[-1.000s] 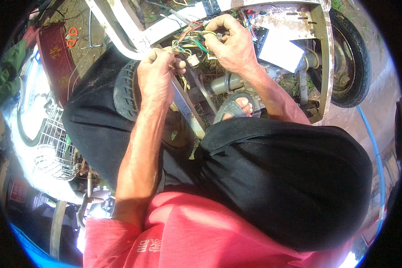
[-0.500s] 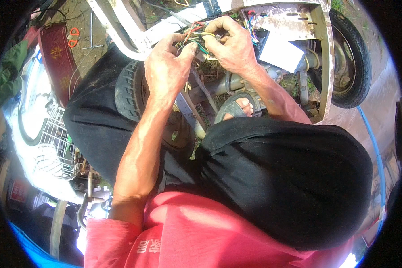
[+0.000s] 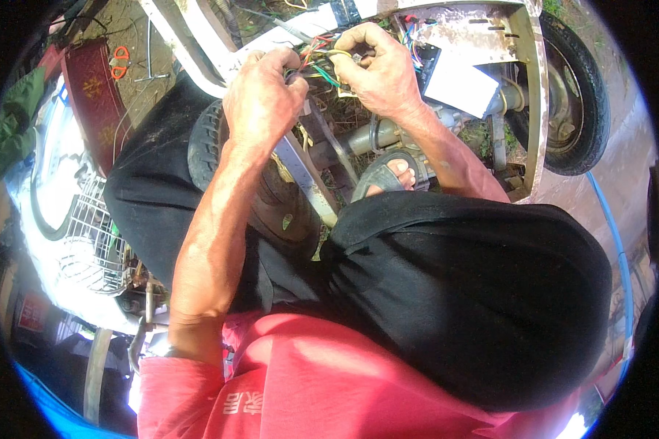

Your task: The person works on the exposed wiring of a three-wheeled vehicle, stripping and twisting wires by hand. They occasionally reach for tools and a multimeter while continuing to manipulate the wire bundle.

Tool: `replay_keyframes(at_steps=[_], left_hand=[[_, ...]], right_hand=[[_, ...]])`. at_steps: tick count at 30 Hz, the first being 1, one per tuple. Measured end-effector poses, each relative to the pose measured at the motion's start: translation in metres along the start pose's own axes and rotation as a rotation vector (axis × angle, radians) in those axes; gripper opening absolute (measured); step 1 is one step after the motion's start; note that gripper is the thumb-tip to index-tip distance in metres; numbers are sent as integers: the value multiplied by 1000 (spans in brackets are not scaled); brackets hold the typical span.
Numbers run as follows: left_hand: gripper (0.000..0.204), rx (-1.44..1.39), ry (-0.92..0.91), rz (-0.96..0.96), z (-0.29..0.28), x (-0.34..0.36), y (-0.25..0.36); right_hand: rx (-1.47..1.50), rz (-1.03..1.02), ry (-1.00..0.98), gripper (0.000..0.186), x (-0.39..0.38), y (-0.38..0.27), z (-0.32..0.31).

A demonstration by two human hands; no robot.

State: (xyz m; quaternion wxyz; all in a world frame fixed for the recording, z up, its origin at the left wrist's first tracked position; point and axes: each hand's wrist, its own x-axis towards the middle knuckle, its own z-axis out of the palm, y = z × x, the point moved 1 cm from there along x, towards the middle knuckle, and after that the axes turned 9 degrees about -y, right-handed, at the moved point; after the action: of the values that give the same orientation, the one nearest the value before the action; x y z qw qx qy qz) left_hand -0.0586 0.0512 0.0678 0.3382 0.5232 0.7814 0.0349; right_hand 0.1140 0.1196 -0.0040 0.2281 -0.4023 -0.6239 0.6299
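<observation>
Drawing leftward since a moment ago, the left hand (image 3: 262, 96), fingers narrowed and exact grip hidden, leaves more multicoloured wires (image 3: 318, 53) exposed between the hands near the white frame rail (image 3: 272, 39), while the right hand (image 3: 384, 79) stays put, pinching a yellow wire (image 3: 337, 52).
</observation>
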Motion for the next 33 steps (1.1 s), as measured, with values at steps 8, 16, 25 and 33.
replay_keyframes(at_steps=[8,16,25,33], left_hand=[[21,-85,-43,121,2,6,-6],[27,-127,-170,93,-5,10,-13],[21,-14,13,161,6,7,-12],[14,-187,76,277,5,10,-22]], right_hand=[[17,10,11,20,1,-1,-1],[-41,-29,-35,15,3,-2,-3],[-50,12,-36,15,3,-6,-3],[-56,26,-17,18,5,-6,-4]])
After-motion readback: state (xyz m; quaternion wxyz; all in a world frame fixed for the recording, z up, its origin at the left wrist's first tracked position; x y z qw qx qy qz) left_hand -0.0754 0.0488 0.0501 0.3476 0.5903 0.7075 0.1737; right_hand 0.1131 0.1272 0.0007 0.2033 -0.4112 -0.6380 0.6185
